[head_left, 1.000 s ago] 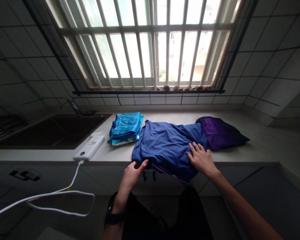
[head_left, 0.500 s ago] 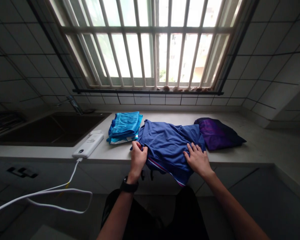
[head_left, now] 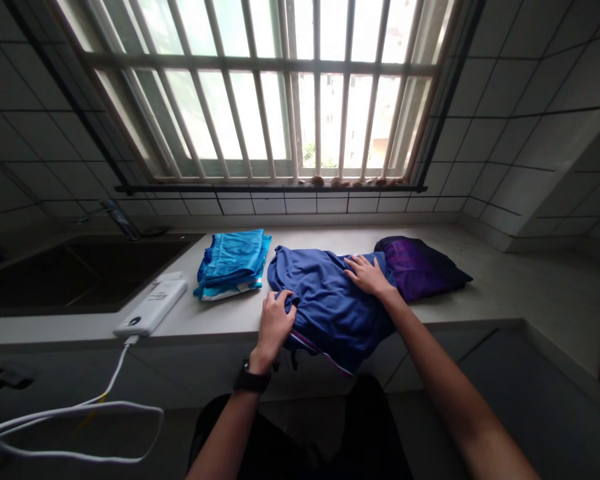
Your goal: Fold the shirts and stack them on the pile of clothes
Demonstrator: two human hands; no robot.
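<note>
A thin blue garment (head_left: 325, 293) with a red-and-white striped trim lies wrinkled on the counter, its lower part hanging over the front edge. At its left side my left hand (head_left: 276, 321), with a dark watch on the wrist, has its fingers curled round a fold of the cloth. My right hand (head_left: 369, 275) rests on the garment's upper right part, fingers stretched out and spread. Left of it is a folded stack of bright turquoise cloth (head_left: 235, 260). A folded purple and black garment (head_left: 423, 268) touches or lies close to its right side.
A white power bank (head_left: 153, 305) with a white cable (head_left: 117, 373) hanging down stands on the counter (head_left: 485, 287) at the left. Behind it are a dark sink (head_left: 75, 277) and a tap (head_left: 120, 219). A barred window (head_left: 275, 67) is at the back.
My right hand has moved up and left over the blue garment, toward its far edge. My left hand still holds the left side, lower down. The view has shifted to the right.
</note>
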